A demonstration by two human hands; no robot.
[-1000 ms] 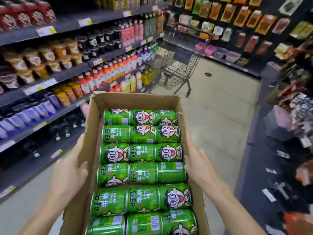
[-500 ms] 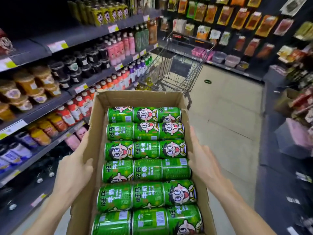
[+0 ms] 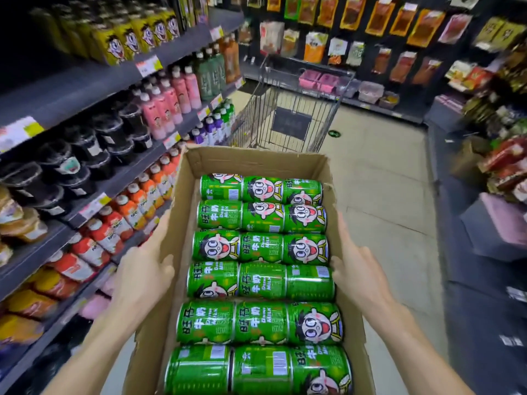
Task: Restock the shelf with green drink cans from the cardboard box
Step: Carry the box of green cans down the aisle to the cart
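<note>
An open cardboard box [image 3: 251,159] fills the middle of the view, packed with several green drink cans [image 3: 261,280] lying on their sides in rows of three. My left hand [image 3: 139,277] presses flat against the box's left wall, thumb near the rim. On the other side my right hand [image 3: 358,275] lies with straight fingers against the right wall. Between them the box is carried above the aisle floor. The shelf [image 3: 94,81] of bottled and canned drinks runs along the left.
A wire shopping cart [image 3: 288,109] stands in the aisle just beyond the box. Hanging snack packets [image 3: 370,27] cover the far wall. Low displays of goods [image 3: 496,178] line the right side. Pale floor [image 3: 382,195] shows between cart and right displays.
The box and both hands have moved forward along the aisle toward the cart, and the view has tilted up. Higher shelf rows with yellow cans now show. The hands' hold is unchanged.
</note>
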